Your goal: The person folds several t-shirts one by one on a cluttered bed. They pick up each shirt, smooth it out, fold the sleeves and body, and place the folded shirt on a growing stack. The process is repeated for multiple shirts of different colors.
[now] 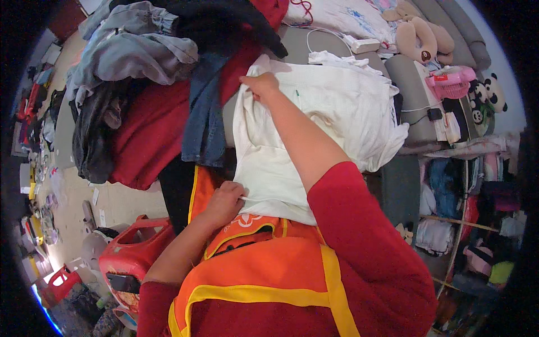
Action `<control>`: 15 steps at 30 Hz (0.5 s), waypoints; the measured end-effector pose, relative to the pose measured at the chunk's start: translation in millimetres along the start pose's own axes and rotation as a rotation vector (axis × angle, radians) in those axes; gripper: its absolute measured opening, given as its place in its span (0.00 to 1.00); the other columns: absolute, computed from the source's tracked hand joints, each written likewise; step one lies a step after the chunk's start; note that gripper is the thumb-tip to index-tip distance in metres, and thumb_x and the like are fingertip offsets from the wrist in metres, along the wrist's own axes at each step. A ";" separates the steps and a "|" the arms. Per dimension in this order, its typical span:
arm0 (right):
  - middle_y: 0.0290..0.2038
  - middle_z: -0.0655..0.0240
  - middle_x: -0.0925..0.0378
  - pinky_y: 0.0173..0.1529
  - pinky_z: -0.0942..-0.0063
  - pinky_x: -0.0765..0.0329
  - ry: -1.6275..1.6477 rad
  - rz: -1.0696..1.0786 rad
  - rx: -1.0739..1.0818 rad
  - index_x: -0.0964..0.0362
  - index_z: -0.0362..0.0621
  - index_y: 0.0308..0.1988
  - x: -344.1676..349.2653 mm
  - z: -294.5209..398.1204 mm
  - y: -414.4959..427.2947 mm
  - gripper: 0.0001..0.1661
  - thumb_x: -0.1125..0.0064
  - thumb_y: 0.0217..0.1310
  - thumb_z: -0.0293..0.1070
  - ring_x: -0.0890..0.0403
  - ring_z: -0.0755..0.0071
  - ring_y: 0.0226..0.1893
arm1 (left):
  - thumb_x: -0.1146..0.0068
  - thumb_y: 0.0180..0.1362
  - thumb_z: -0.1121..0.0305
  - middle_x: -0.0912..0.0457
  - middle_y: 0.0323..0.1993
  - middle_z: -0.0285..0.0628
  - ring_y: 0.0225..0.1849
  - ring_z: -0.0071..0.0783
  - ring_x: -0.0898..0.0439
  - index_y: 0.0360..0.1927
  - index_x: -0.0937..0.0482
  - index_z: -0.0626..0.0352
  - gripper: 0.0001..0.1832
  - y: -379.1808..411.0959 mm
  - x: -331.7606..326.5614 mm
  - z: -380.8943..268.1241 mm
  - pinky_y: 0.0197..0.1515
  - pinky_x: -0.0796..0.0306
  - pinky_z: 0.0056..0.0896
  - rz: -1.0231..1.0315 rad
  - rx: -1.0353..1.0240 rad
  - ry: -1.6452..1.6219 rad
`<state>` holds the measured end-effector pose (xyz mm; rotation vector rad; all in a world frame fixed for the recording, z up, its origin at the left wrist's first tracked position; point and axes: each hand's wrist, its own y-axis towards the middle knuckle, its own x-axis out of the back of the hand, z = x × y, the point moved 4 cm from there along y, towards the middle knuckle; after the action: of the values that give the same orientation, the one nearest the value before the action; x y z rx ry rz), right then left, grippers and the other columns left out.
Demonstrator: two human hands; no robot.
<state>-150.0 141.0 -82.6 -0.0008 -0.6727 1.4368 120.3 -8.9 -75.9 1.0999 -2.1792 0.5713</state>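
Observation:
A white cloth garment point(358, 109) lies spread over the grey sofa in front of me, its near end draped onto my orange apron point(261, 265) with yellow trim. My right hand point(263, 87) reaches across and pinches the garment's far left edge between thumb and fingers. Lower down, my left hand point(227, 201) holds the near left edge, close to my lap. Some fingertips of both hands are hidden by the cloth or the hands themselves. A small green mark point(297, 93) shows on the garment. Its right part is bunched in loose folds.
Left of the garment lies a pile with a grey-blue garment point(134, 54), a dark red cloth point(151, 130) and jeans point(205, 113). A red plastic stool point(139, 248) stands at my left. Beyond are a white power strip point(361, 44), a pink basket point(450, 84) and plush toys point(421, 38).

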 end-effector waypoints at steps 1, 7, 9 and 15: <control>0.32 0.60 0.27 0.29 0.70 0.26 0.033 -0.019 -0.008 0.32 0.31 0.34 1.3 -13.3 26.3 0.22 0.37 0.42 0.37 0.24 0.66 0.30 | 0.42 0.40 0.76 0.27 0.37 0.47 0.44 0.46 0.31 0.37 0.28 0.59 0.17 3.2 1.1 0.4 0.47 0.34 0.37 -0.008 -0.013 -0.023; 0.31 0.62 0.26 0.30 0.67 0.28 0.087 -0.099 0.171 0.32 0.38 0.40 53.8 37.1 54.7 0.17 0.44 0.47 0.32 0.24 0.64 0.31 | 0.42 0.35 0.76 0.28 0.32 0.42 0.36 0.43 0.30 0.36 0.30 0.59 0.19 -7.7 49.1 -51.2 0.35 0.36 0.36 -0.311 -0.182 -0.075; 0.38 0.55 0.26 0.32 0.65 0.28 0.207 0.054 0.142 0.32 0.32 0.41 80.5 64.5 26.2 0.24 0.43 0.45 0.36 0.24 0.63 0.35 | 0.43 0.36 0.73 0.30 0.29 0.40 0.32 0.41 0.31 0.34 0.29 0.56 0.17 1.6 65.0 -82.1 0.31 0.38 0.34 -0.344 -0.378 -0.050; 0.40 0.54 0.27 0.40 0.64 0.28 0.118 -0.120 0.164 0.36 0.33 0.45 166.4 34.4 24.5 0.28 0.43 0.46 0.39 0.24 0.57 0.39 | 0.45 0.42 0.71 0.30 0.26 0.40 0.30 0.40 0.30 0.33 0.27 0.56 0.11 51.7 37.6 -141.9 0.30 0.36 0.35 -0.147 -0.687 -0.164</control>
<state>-189.5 282.4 6.4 0.0809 -0.4497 1.3611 108.1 86.8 46.2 0.9235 -2.1453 -0.3346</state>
